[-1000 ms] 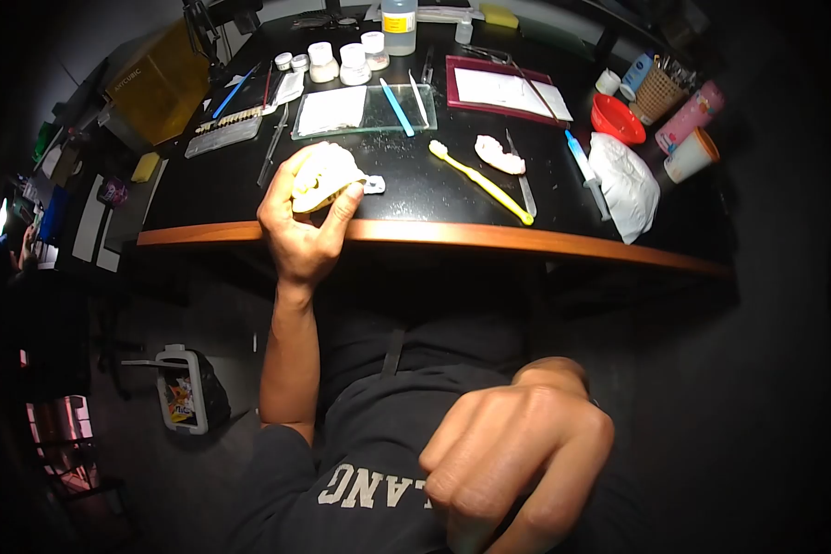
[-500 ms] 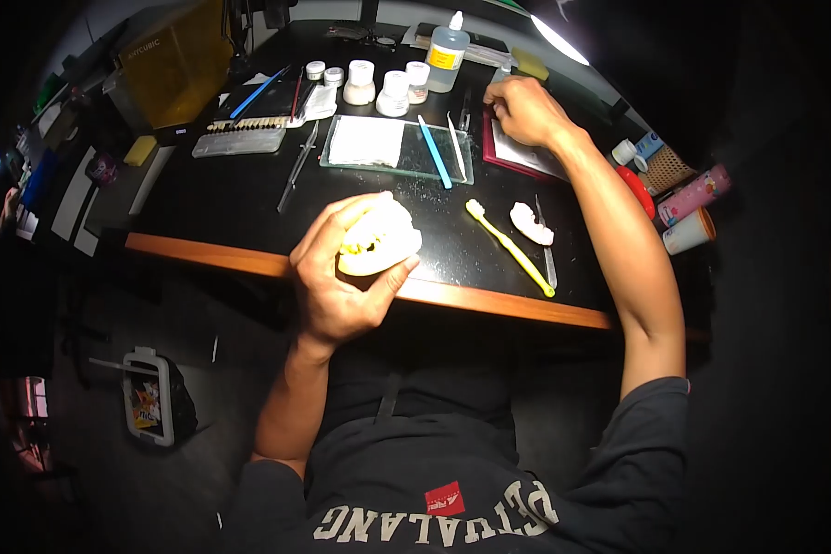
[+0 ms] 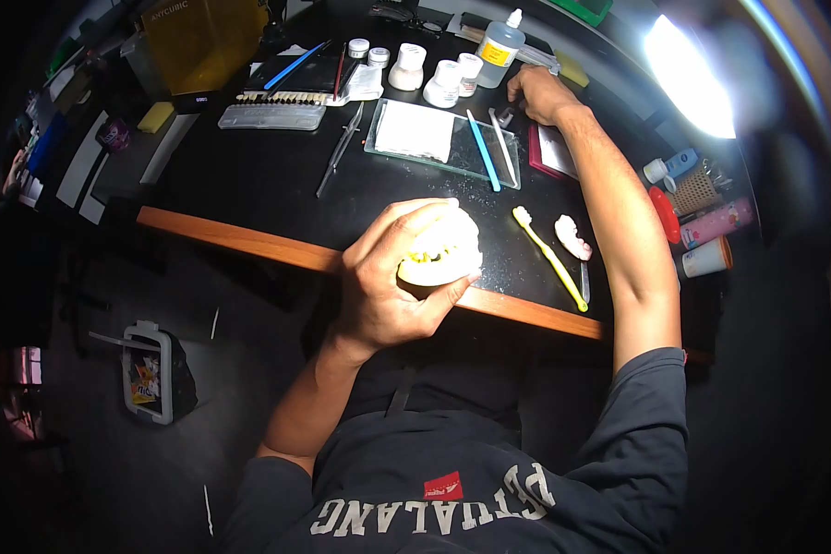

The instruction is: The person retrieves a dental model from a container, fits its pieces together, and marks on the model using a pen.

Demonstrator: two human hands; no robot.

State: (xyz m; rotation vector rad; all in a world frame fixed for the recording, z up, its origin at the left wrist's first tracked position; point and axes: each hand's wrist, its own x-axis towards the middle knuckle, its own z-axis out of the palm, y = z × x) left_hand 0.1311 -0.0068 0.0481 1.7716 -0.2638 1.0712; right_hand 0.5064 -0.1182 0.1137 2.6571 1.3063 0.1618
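From my seat I read the left hand [image 3: 379,286] as firmly closed around a pale dental model [image 3: 446,231], fingers wrapped over its far side and thumb bracing its near side. That hand holds the model above the front edge of the desk [image 3: 235,244], with the model's upper and lower parts together and dark gaps between them.

Just beyond the left hand I see the glass slab [image 3: 466,159], bearing folded white paper [image 3: 414,131] and a blue tool [image 3: 483,150]. To that hand's right are a yellow toothbrush [image 3: 551,258] and a small pinkish arch piece [image 3: 572,237] next to it.

The right hand [image 3: 537,92] is stretched to the back of the desk, fingers curled downward; I can't tell whether they grip anything. Close beside it, on its left, stands the clear bottle [image 3: 499,60], with white jars [image 3: 442,85] further left. A yellow sponge [image 3: 572,74] lies just past it, and a maroon pad [image 3: 545,155] sits nearer me, partly behind the forearm.

I judge this to be a hold-and-reach step. As I see it, the next move calls for a steady left grip and careful right fingers around that bottle.
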